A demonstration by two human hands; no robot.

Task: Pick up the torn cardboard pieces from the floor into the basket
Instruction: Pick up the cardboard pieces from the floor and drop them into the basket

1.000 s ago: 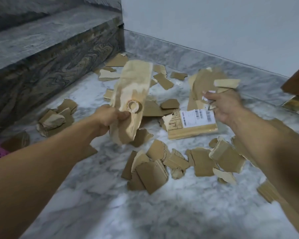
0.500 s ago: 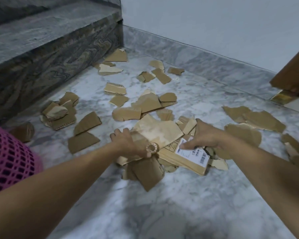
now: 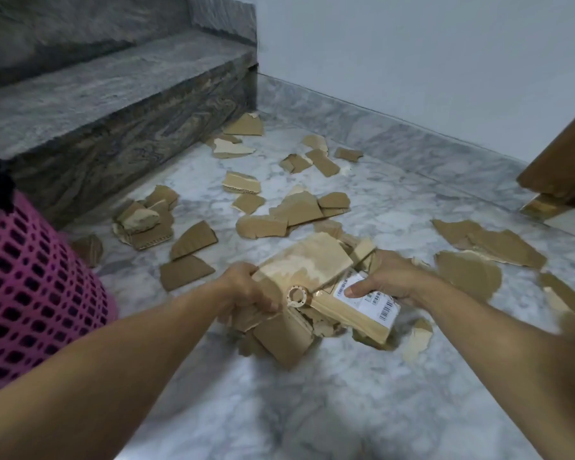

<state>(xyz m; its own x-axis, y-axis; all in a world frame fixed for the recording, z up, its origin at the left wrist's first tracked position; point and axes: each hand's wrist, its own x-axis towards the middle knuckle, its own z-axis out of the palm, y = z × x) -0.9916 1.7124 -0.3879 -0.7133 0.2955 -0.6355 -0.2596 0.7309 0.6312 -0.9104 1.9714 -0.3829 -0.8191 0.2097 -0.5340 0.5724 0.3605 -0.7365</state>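
In the middle of the frame, both hands clutch one bundle of cardboard pieces (image 3: 304, 263) just above the marble floor (image 3: 312, 410). The left hand (image 3: 246, 288) curls its fingers around the bundle's left edge, beside a small tape ring (image 3: 297, 296). The right hand (image 3: 390, 280) grips the right side, thumb pressed on a white label (image 3: 369, 302). More torn scraps (image 3: 193, 240) lie scattered on the floor toward the upper centre and right. At the left edge stands the pink basket (image 3: 30, 293), near the stone step (image 3: 113, 104).
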